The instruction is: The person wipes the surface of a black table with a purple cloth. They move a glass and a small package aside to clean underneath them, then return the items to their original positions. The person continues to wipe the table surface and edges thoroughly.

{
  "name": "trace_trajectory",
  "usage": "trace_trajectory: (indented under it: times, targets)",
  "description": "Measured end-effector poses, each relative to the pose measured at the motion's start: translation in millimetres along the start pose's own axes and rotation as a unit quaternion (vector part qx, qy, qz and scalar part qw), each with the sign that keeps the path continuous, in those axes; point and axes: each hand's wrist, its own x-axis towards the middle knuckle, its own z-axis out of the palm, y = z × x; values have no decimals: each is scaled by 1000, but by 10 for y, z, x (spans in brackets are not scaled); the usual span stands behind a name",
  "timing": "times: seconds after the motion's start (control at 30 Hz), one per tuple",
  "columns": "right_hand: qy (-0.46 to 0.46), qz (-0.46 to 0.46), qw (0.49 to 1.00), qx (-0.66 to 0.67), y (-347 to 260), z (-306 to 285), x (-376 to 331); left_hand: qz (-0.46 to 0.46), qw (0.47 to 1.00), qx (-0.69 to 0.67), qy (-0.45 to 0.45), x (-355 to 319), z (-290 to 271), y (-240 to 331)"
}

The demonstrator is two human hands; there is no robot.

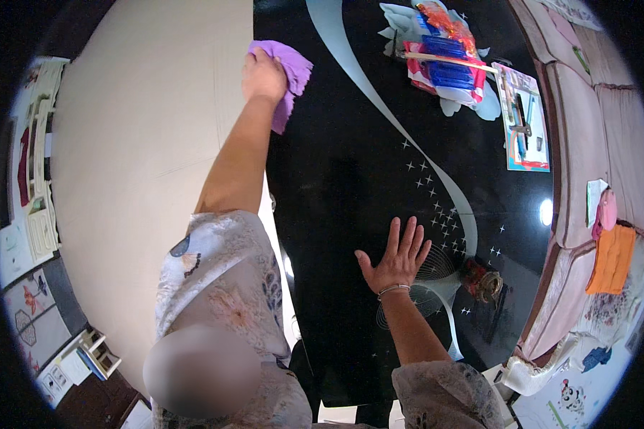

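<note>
1. The left hand [263, 75] is pressing a purple cloth [290, 79] onto the far left corner of the black table [350, 179]; its fingers are curling over the cloth, so their tips are hidden.
2. The right hand [396, 256] is lying flat on the near part of the table, fingers spread, a bangle sitting at the wrist.
3. The table's near end is being cut off by the person's clothing.
4. Packets [444, 57] and a tray [526, 118] are crowding the far right edge; a small dark bundle [483, 282] is hard to make out.
5. The table's middle is lying open between the hands.
6. The left edge is bordering pale floor [136, 143]; a sofa [587, 179] is running just beside the right edge.
</note>
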Motion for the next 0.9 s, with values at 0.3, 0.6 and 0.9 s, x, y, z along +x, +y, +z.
trace_trajectory:
  times: [0.3,0.6,0.9]
  targets:
    - [22,-9,1000,9,-73,-4,14,-107,883,-451,-70,24,-13,-549]
    - [62,-2,998,-24,-60,33,8,-174,859,-445,-184,-2350,-683,-658]
    - [82,-14,996,-43,-54,69,15,-143,862,-478,-93,-1444,-204,-611]
